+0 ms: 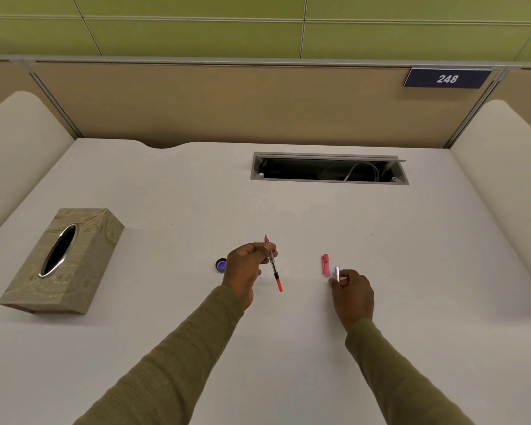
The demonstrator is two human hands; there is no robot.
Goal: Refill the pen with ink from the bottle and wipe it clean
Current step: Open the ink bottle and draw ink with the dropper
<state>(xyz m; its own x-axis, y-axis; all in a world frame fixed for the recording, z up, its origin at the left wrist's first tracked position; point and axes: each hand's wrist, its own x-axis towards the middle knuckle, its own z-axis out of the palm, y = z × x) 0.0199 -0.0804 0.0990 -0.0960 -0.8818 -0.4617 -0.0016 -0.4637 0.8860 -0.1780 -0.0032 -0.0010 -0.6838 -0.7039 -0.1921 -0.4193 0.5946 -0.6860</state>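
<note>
While the left hand pinches the stripped pink-nibbed pen, a clear tube with a black band and an orange end knob, just above the white desk with the nib pointing up and away, the right hand is curled round a small pale shiny tube, probably part of the pen's shell. The hands are well apart. A pink plastic pen piece lies flat just beside the right hand, and a small round purple lid sits just left of the left hand. The ink bottle itself cannot be made out and may be hidden behind that hand. If so, an open bottle under the wrist is the main hazard, because a careless turn of the hand could knock it over and flood the pale surface. The pen is held only by the fingertips near the nib, so it could slip or swing and drip ink. The loose pink piece could roll away if nudged. The patterned beige tissue box stands far off to the left, so any spill would spread before a tissue arrives.
</note>
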